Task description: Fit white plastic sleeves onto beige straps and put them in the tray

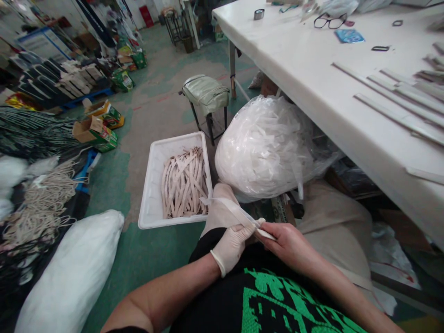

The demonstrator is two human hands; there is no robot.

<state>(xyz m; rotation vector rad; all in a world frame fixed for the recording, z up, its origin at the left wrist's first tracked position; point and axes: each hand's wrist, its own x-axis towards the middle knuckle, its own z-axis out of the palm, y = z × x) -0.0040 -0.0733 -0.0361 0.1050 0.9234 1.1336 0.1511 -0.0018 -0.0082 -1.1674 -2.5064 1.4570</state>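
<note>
In a pale glove, my left hand [233,246] pinches a whitish flat strap [231,206] above my lap. The strap has a thin, see-through film or sleeve along part of it, and its far end hangs toward the white bin [146,194]. My bare right hand [282,238] grips the near end of the strap, its fingertips close against the left ones. Inside the bin lies a heap of beige straps [183,182]. What exactly sits between the fingertips is partly hidden.
A big clear bag of white plastic [265,148] stands beside my knee, under the white table [284,51]. Several strips [398,120] and eyeglasses [329,21] lie on the table. A padded stool [205,92] stands ahead; a long white sack [74,273] is at left.
</note>
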